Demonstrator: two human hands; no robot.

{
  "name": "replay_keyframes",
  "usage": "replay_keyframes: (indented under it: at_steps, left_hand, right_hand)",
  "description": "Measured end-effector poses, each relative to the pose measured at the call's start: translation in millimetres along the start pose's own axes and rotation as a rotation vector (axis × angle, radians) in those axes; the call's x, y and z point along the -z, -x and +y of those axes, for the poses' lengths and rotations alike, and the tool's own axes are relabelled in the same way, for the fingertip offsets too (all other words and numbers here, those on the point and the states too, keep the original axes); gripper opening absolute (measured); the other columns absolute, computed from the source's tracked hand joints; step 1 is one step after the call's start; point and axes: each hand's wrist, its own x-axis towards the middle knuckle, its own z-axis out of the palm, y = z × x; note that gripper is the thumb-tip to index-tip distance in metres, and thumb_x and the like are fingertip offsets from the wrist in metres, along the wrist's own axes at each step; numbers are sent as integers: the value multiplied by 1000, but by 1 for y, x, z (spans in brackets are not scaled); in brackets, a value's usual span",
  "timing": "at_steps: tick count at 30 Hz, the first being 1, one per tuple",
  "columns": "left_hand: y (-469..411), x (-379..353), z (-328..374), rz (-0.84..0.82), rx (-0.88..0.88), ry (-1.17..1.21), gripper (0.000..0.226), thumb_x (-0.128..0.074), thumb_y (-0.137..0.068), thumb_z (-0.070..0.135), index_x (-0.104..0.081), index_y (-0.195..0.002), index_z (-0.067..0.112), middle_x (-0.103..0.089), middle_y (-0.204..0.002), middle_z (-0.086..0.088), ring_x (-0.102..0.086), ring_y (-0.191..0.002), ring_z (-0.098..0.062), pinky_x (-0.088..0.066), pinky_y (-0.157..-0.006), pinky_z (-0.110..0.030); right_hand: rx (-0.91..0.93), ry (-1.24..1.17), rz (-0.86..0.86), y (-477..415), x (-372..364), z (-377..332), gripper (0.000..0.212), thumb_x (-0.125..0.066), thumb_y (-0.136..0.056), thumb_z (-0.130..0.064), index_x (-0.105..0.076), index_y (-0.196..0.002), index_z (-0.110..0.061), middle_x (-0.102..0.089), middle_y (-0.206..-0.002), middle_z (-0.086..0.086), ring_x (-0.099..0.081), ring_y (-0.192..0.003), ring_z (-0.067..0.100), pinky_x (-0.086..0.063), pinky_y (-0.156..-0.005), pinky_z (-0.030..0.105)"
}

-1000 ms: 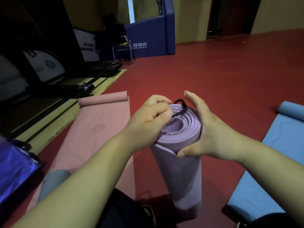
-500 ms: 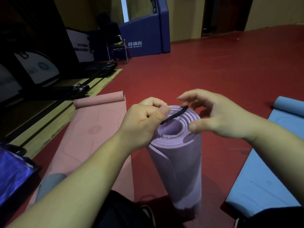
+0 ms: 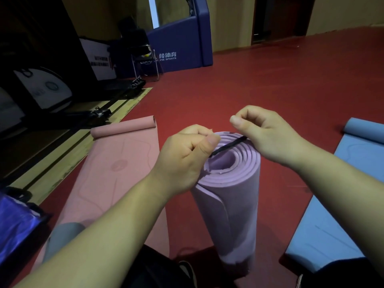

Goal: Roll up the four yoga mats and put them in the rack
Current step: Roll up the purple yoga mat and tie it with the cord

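A rolled purple yoga mat [image 3: 232, 200] stands upright on the red floor between my arms. A black elastic band [image 3: 228, 145] stretches across its top end. My left hand [image 3: 182, 161] pinches one end of the band at the roll's left rim. My right hand [image 3: 264, 136] pinches the other end at the right rim. A pink mat [image 3: 116, 169] lies flat on the left, its far end curled. A blue mat [image 3: 342, 204] lies flat on the right, also curled at the far end. A grey rolled mat [image 3: 60, 238] shows under my left forearm.
Red floor [image 3: 270, 80] stretches ahead. A wooden strip [image 3: 68, 156] and dark equipment border the left. A blue padded block [image 3: 178, 48] and a chair [image 3: 145, 59] stand at the back. A shiny blue bag [image 3: 14, 225] sits at the lower left. My knees frame the roll's base.
My right hand left the roll's side and took the band's free end. Both hands have pulled the band taut across the top of the purple roll.
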Motion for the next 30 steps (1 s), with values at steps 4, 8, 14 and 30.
replay_keyframes:
  at_steps: [4, 8, 14, 30]
  left_hand:
    - [1, 0, -2, 94, -24, -83, 66, -40, -100, 50, -71, -75, -3, -70, -91, -1, -65, -94, -7, -47, -81, -25]
    - [1, 1, -5, 286, -33, -234, 55, -40, -102, 44, -44, -53, 21, -51, -66, 3, -51, -70, -9, -36, -64, -21]
    - [6, 0, -4, 267, -197, -288, 50, -22, -108, 50, -27, -65, 26, -30, -61, 4, -30, -57, -20, -23, -58, -31]
    - [-5, 0, -22, 445, -206, -635, 65, -18, -109, 51, -41, -59, 16, -43, -54, -6, -41, -47, -34, -23, -47, -33]
  right_hand:
    - [18, 4, 5, 3, -5, 1, 32, -66, -94, -42, -63, -82, -12, -59, -76, 19, -46, -68, 11, -41, -64, 31]
    - [7, 49, 160, 3, -14, 3, 35, -61, -100, -39, -61, -73, -16, -64, -75, 7, -51, -68, 7, -43, -68, 31]
    - [-92, 75, 304, 1, -18, 14, 43, -55, -102, -45, -62, -78, -10, -53, -60, -9, -44, -59, 7, -39, -62, 32]
    - [-45, 208, 467, 24, -22, 11, 45, -52, -99, -51, -44, -69, -18, -52, -64, -7, -43, -59, 9, -34, -56, 21]
